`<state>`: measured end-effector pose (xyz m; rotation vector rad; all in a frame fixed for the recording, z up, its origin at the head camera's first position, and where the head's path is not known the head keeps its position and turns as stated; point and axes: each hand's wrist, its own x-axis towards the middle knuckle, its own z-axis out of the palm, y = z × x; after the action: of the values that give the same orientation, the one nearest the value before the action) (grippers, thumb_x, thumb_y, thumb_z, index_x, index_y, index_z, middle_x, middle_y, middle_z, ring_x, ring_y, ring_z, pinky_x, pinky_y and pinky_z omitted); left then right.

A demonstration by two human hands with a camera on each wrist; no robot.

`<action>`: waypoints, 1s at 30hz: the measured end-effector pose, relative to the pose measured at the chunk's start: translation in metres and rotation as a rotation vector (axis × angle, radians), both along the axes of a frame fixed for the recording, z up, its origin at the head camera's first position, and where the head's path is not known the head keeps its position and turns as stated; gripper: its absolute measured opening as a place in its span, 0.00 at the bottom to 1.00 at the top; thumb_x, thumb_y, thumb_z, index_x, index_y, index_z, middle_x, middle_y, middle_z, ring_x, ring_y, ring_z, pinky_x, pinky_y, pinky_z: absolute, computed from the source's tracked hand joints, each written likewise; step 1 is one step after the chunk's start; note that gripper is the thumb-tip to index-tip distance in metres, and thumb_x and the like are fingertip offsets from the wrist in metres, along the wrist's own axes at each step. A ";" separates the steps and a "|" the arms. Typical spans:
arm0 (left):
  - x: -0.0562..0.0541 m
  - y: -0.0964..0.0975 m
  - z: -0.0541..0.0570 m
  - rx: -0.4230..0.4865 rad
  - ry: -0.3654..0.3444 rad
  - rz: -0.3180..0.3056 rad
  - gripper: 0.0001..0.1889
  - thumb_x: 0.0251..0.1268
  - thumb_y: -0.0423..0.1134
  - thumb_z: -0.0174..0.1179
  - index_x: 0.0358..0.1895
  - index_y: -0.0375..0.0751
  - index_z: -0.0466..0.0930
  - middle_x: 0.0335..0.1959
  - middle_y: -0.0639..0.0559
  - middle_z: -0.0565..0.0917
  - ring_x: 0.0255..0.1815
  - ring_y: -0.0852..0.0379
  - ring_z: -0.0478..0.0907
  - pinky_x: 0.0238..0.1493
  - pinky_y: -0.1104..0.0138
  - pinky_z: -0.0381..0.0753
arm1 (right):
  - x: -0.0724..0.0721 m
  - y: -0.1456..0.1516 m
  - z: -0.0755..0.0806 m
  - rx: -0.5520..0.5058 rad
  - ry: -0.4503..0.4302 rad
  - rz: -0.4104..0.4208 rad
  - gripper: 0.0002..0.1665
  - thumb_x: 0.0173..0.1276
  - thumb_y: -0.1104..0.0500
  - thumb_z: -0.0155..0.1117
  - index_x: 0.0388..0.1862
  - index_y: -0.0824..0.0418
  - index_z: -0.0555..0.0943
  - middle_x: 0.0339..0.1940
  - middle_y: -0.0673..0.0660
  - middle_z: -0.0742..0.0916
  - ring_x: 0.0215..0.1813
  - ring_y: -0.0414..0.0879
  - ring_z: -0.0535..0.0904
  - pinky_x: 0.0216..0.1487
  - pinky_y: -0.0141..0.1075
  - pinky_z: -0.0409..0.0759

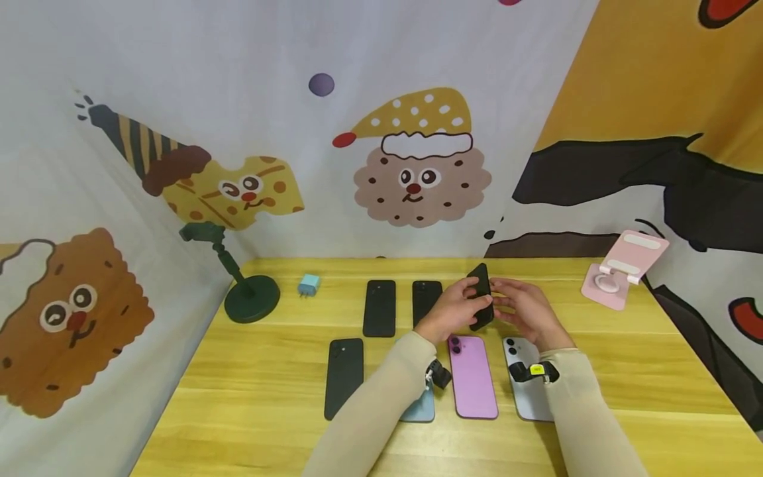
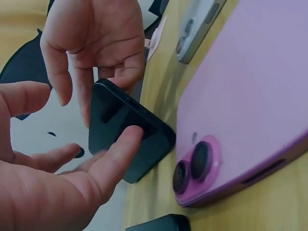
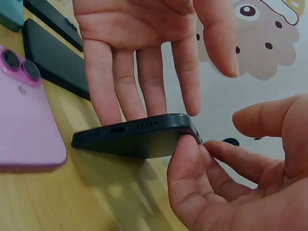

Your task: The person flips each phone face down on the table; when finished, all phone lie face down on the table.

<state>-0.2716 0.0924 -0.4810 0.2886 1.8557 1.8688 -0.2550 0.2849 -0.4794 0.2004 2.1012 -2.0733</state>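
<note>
A black phone (image 1: 481,298) stands tilted on edge above the table, held between both hands. My left hand (image 1: 453,308) has a finger lying across its dark, glossy face (image 2: 113,120), and other fingers run behind it in the right wrist view. My right hand (image 1: 530,311) has its fingertips at the phone's corner, with its thumb (image 3: 260,118) apart from it. The port edge (image 3: 118,130) faces the right wrist camera. Below lie a pink phone (image 1: 473,377) and a white phone (image 1: 524,391), the latter partly under my right wrist.
More dark phones lie at the back (image 1: 379,309), behind my left hand (image 1: 424,301) and at front left (image 1: 344,377). My left sleeve covers part of a light blue phone (image 1: 422,407). A green stand (image 1: 252,298), a blue charger (image 1: 308,285) and a pink stand (image 1: 626,265) line the back.
</note>
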 end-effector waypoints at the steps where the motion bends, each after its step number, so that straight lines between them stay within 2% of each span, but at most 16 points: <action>1: -0.001 -0.001 0.000 0.003 0.000 0.002 0.35 0.78 0.46 0.64 0.83 0.47 0.63 0.77 0.42 0.74 0.69 0.45 0.80 0.64 0.45 0.84 | 0.000 -0.002 0.000 -0.003 0.007 0.005 0.38 0.85 0.47 0.56 0.80 0.71 0.65 0.56 0.47 0.83 0.50 0.39 0.84 0.50 0.33 0.88; 5: -0.004 -0.004 0.000 0.008 -0.002 0.017 0.35 0.78 0.44 0.64 0.83 0.47 0.63 0.78 0.40 0.72 0.71 0.42 0.79 0.61 0.44 0.86 | -0.001 -0.009 0.001 -0.005 0.027 0.025 0.37 0.86 0.48 0.55 0.80 0.72 0.65 0.59 0.51 0.82 0.51 0.38 0.84 0.51 0.32 0.88; 10: -0.003 -0.007 0.002 -0.033 0.019 0.056 0.32 0.80 0.42 0.61 0.82 0.48 0.64 0.76 0.41 0.74 0.69 0.42 0.81 0.57 0.46 0.88 | -0.003 -0.019 0.001 0.010 0.037 0.054 0.35 0.86 0.49 0.54 0.80 0.71 0.66 0.63 0.55 0.81 0.53 0.40 0.84 0.52 0.33 0.88; 15: 0.001 -0.011 0.003 -0.111 0.069 0.102 0.31 0.81 0.39 0.60 0.82 0.48 0.65 0.76 0.41 0.74 0.63 0.42 0.84 0.54 0.49 0.90 | -0.003 -0.027 -0.001 0.001 0.043 0.077 0.34 0.86 0.52 0.55 0.80 0.71 0.66 0.64 0.58 0.82 0.52 0.42 0.86 0.55 0.36 0.89; 20: 0.004 -0.015 0.002 -0.175 0.121 0.154 0.31 0.79 0.35 0.62 0.81 0.48 0.67 0.75 0.42 0.76 0.51 0.45 0.90 0.46 0.56 0.92 | -0.003 -0.033 -0.002 0.001 0.034 0.087 0.34 0.86 0.53 0.55 0.80 0.71 0.65 0.64 0.58 0.82 0.53 0.41 0.86 0.57 0.39 0.88; 24: 0.005 -0.018 -0.001 -0.177 0.143 0.190 0.32 0.77 0.31 0.62 0.81 0.44 0.67 0.73 0.41 0.78 0.46 0.45 0.91 0.42 0.59 0.92 | -0.004 -0.036 -0.005 0.011 0.036 0.097 0.31 0.86 0.54 0.54 0.79 0.70 0.67 0.66 0.61 0.83 0.55 0.43 0.86 0.57 0.40 0.89; 30: 0.004 -0.020 -0.009 -0.176 0.138 0.245 0.32 0.75 0.28 0.61 0.80 0.44 0.70 0.72 0.39 0.79 0.47 0.46 0.91 0.41 0.57 0.92 | -0.005 -0.038 -0.006 0.043 0.040 0.129 0.32 0.86 0.52 0.55 0.79 0.69 0.68 0.73 0.69 0.79 0.58 0.46 0.84 0.61 0.45 0.87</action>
<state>-0.2672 0.0724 -0.4897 0.1370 2.2209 1.8638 -0.2603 0.2467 -0.4859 0.0278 2.1228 -1.9752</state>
